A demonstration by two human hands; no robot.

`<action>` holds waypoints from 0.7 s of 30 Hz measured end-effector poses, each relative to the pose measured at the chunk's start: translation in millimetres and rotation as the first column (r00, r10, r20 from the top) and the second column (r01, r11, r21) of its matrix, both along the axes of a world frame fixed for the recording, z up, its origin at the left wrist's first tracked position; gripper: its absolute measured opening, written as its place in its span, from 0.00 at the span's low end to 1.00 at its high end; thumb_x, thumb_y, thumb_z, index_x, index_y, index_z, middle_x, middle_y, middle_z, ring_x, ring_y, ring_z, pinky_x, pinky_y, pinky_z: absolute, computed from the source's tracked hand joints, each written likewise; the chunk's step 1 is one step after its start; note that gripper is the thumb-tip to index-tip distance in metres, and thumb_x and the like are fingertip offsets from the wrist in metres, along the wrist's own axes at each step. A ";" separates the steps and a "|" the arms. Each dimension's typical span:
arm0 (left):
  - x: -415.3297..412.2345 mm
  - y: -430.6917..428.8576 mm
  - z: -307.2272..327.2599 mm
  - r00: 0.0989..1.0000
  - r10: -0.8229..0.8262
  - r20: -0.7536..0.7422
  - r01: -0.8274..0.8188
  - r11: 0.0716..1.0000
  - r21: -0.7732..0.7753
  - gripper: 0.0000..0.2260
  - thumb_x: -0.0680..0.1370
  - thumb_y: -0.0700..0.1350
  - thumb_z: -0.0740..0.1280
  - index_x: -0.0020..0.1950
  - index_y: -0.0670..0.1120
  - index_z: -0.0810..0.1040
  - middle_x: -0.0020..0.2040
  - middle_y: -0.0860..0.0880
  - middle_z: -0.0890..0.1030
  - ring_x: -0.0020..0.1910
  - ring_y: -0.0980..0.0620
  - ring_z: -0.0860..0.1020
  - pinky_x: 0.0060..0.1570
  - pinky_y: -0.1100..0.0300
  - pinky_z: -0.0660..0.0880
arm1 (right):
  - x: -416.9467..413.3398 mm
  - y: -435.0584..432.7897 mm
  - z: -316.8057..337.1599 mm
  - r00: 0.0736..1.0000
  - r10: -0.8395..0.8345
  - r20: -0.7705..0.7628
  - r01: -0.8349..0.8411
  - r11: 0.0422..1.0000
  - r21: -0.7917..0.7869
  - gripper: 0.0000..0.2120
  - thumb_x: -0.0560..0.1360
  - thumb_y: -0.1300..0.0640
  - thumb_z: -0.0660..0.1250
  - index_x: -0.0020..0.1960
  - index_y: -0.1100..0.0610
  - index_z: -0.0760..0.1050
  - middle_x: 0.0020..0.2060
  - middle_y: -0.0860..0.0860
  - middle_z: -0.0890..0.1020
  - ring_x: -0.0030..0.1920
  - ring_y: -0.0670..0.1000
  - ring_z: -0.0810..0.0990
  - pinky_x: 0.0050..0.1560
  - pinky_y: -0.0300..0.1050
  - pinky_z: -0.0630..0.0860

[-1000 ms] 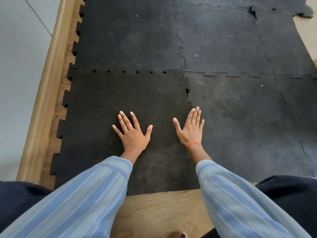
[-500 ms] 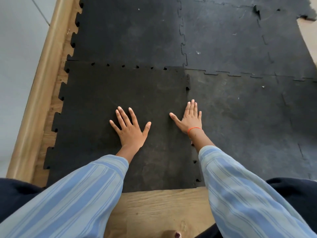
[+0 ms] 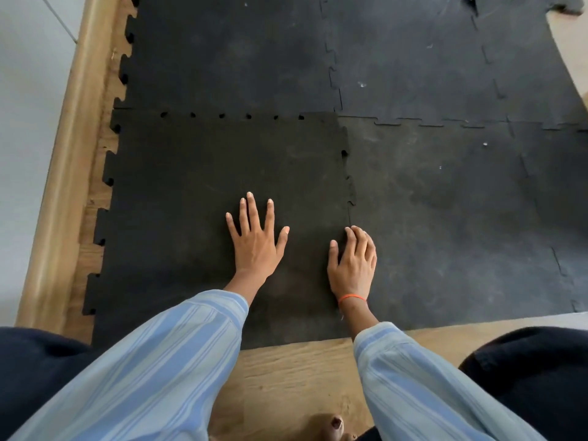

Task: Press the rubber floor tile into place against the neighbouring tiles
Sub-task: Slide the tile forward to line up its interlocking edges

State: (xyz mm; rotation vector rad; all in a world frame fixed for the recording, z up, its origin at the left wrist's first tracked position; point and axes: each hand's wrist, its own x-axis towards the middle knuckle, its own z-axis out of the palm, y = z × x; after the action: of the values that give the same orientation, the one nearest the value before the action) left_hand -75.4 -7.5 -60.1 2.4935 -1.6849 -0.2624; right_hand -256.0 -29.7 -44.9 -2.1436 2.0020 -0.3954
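Observation:
A dark black rubber floor tile with jigsaw edges lies at the near left, darker than the greyer neighbouring tiles. My left hand rests flat on it, fingers spread. My right hand, with an orange band at the wrist, sits on the seam between this tile and the right neighbouring tile, fingers curled with their tips pressing down. Small holes show along the far seam with the far neighbouring tile; one gap shows higher up on the right seam.
A wooden skirting board and pale wall run along the left. Bare wooden floor lies near me, with a toe at the bottom. More grey tiles stretch far right; a loose tile corner is at the top right.
My right hand has slid back along the right seam toward me and curled its fingers. My left hand has stayed flat on the tile. The camera has shifted slightly.

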 end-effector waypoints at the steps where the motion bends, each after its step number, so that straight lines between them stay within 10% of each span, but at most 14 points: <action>1: 1.1 -0.1 0.2 1.000 0.002 0.003 -0.002 1.000 -0.005 0.30 0.79 0.61 0.49 0.77 0.48 0.55 0.77 0.36 0.53 0.76 0.37 0.52 0.70 0.34 0.50 | 0.5 -0.1 -0.8 1.000 -0.003 0.002 0.003 1.000 0.012 0.21 0.77 0.51 0.64 0.66 0.61 0.72 0.65 0.56 0.75 0.68 0.59 0.70 0.69 0.55 0.66; 21: 0.9 0.7 1.2 1.000 -0.001 -0.003 0.001 1.000 -0.005 0.29 0.79 0.60 0.50 0.77 0.47 0.56 0.77 0.35 0.54 0.76 0.36 0.53 0.70 0.33 0.51 | -16.6 29.8 -4.3 0.977 0.116 -0.181 -0.083 0.980 0.183 0.35 0.78 0.37 0.49 0.78 0.57 0.51 0.78 0.52 0.53 0.78 0.52 0.49 0.77 0.54 0.48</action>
State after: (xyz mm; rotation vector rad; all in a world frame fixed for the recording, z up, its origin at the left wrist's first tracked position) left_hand -74.5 -6.8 -58.9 2.4870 -1.6837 -0.2620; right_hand -272.6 0.1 -49.2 -2.2316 1.9299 0.0026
